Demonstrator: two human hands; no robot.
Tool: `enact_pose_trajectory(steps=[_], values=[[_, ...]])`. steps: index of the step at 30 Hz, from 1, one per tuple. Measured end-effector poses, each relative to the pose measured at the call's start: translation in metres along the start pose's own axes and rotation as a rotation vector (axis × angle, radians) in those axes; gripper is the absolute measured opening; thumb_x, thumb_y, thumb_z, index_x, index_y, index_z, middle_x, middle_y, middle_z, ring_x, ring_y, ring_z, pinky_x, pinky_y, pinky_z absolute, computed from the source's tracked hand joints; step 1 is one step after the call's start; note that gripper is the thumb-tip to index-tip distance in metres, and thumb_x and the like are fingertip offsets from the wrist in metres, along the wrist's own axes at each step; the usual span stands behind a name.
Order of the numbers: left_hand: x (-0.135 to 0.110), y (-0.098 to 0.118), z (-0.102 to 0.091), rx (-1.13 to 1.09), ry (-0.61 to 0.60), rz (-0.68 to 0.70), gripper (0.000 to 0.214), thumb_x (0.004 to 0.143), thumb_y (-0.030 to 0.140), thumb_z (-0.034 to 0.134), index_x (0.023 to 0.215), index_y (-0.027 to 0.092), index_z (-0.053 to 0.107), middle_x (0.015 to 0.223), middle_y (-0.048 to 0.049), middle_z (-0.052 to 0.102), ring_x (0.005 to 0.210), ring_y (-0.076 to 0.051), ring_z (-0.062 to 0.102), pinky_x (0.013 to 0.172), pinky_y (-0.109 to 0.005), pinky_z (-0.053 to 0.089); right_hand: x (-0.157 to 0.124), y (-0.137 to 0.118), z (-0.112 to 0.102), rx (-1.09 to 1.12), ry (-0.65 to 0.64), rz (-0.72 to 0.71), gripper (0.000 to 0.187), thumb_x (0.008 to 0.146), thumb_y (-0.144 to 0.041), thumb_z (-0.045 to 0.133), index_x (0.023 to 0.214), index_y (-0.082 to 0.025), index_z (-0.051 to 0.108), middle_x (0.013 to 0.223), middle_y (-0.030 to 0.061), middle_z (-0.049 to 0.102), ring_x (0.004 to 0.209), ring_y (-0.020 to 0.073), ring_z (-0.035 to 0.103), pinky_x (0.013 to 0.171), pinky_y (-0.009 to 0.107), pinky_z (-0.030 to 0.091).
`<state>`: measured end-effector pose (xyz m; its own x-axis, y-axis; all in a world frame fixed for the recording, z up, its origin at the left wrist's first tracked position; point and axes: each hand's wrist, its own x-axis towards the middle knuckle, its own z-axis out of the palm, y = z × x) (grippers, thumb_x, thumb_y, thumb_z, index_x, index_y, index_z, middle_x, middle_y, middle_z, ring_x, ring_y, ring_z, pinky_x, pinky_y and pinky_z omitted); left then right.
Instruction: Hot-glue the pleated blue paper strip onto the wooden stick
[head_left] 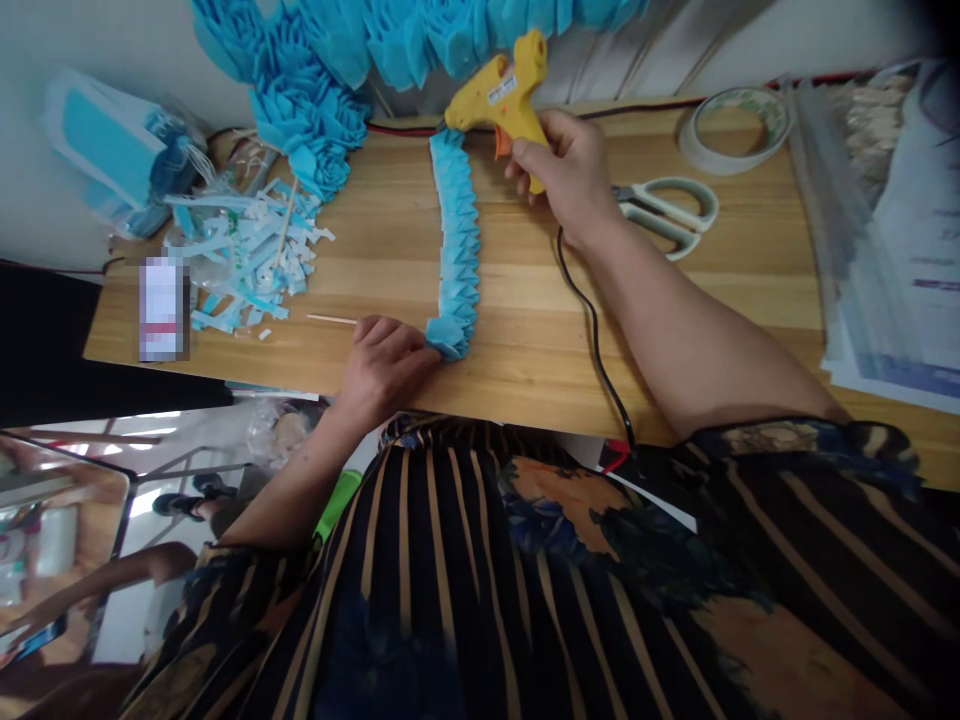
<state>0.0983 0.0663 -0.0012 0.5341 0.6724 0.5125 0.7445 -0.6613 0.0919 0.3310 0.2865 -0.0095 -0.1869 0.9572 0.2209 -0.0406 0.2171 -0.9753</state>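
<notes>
My right hand (574, 175) is wrapped round the handle of a yellow hot glue gun (510, 92). The gun's nozzle points left, at the far end of a pleated blue strip (457, 230) that stretches toward me over the table. At the near end, my left hand (386, 365) pinches the strip where it looks curled round. A thin wooden stick (330, 319) juts out to the left from under those fingers; its other end is hidden. From the gun's handle a black cord (589, 300) runs down over the table's front edge.
White-handled scissors (667, 215) and a tape roll (735, 130) lie right of the gun. Blue and white scraps (262, 250) are heaped left, near a phone (163, 307). Blue fabric-like flowers (315, 120) line the back. Plastic bags and papers (892, 230) cover the right end.
</notes>
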Motion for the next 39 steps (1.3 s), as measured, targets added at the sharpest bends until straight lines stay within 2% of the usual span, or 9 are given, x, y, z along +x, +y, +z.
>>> enact_pose_trajectory(steps=[3,10,14,17,20,22,25,29,39], values=[[0.004,0.002,0.001,-0.002,-0.012,-0.002,0.010,0.100,0.020,0.064,0.091,0.022,0.067,0.085,-0.0005,0.067,0.081,-0.018,0.055,0.077,-0.035,0.036,0.001,0.003,-0.001,-0.007,0.002,-0.009,0.002,0.089,-0.024,0.063,0.087,-0.023,0.065,0.072,-0.0006,0.069,0.052,0.0128,0.052,0.044,0.028,0.036],[0.009,-0.001,0.006,0.000,0.100,-0.103,0.015,0.097,0.024,0.068,0.082,0.023,0.069,0.079,-0.0001,0.065,0.077,-0.018,0.054,0.076,-0.036,0.036,0.002,0.003,-0.002,-0.016,-0.001,0.001,0.003,0.086,-0.027,0.065,0.084,-0.026,0.065,0.071,-0.0011,0.071,0.052,0.0125,0.053,0.044,0.027,0.035],[0.007,-0.006,0.001,-0.135,0.051,-0.091,0.010,0.098,0.027,0.071,0.088,0.024,0.073,0.083,-0.0004,0.071,0.077,-0.018,0.058,0.075,-0.036,0.039,0.001,-0.001,0.000,0.017,0.009,0.025,0.005,0.087,-0.021,0.064,0.083,-0.023,0.064,0.068,-0.0026,0.069,0.050,0.0104,0.051,0.042,0.024,0.032],[0.000,-0.008,-0.008,-0.352,0.005,-0.220,0.008,0.098,0.029,0.070,0.094,0.024,0.074,0.086,-0.0015,0.074,0.076,-0.018,0.062,0.075,-0.036,0.043,0.000,-0.002,0.000,0.021,0.013,0.032,0.006,0.089,-0.018,0.064,0.084,-0.021,0.065,0.068,-0.0034,0.069,0.051,0.0095,0.052,0.042,0.022,0.032],[-0.012,-0.014,-0.018,-0.487,0.106,-0.402,0.010,0.096,0.032,0.071,0.092,0.023,0.072,0.080,-0.0004,0.070,0.074,-0.018,0.063,0.073,-0.035,0.047,0.000,-0.001,-0.001,0.039,0.002,0.014,0.007,0.090,-0.015,0.063,0.087,-0.020,0.067,0.068,-0.0031,0.069,0.051,0.0093,0.053,0.043,0.022,0.033],[-0.019,-0.021,-0.023,-0.465,0.167,-0.450,0.012,0.095,0.032,0.071,0.087,0.023,0.069,0.078,0.0006,0.067,0.075,-0.017,0.063,0.072,-0.034,0.049,0.000,-0.001,-0.001,0.043,-0.001,0.016,0.007,0.090,-0.014,0.063,0.087,-0.019,0.067,0.068,-0.0025,0.069,0.051,0.0094,0.053,0.043,0.022,0.033],[-0.023,-0.035,-0.030,-0.306,0.134,-0.369,0.010,0.093,0.028,0.073,0.087,0.022,0.069,0.085,-0.0002,0.070,0.080,-0.018,0.065,0.077,-0.035,0.050,0.000,-0.001,-0.001,0.035,0.009,0.034,0.009,0.090,-0.013,0.064,0.085,-0.020,0.067,0.069,-0.0017,0.069,0.051,0.0099,0.052,0.043,0.023,0.033],[-0.023,-0.052,-0.029,-0.130,0.029,-0.280,0.011,0.093,0.029,0.075,0.102,0.022,0.072,0.103,-0.0046,0.072,0.095,-0.022,0.067,0.085,-0.039,0.050,0.000,0.000,-0.001,0.041,0.010,0.037,0.009,0.091,-0.013,0.063,0.087,-0.020,0.067,0.068,-0.0029,0.068,0.051,0.0090,0.052,0.044,0.021,0.034],[-0.026,-0.068,-0.012,-0.223,-0.051,-0.299,0.014,0.099,0.031,0.066,0.091,0.023,0.074,0.093,-0.0047,0.070,0.087,-0.022,0.062,0.079,-0.038,0.048,-0.002,-0.003,-0.001,-0.015,0.022,0.059,0.005,0.090,-0.016,0.064,0.087,-0.020,0.066,0.071,-0.0025,0.070,0.053,0.0098,0.053,0.046,0.022,0.037]])
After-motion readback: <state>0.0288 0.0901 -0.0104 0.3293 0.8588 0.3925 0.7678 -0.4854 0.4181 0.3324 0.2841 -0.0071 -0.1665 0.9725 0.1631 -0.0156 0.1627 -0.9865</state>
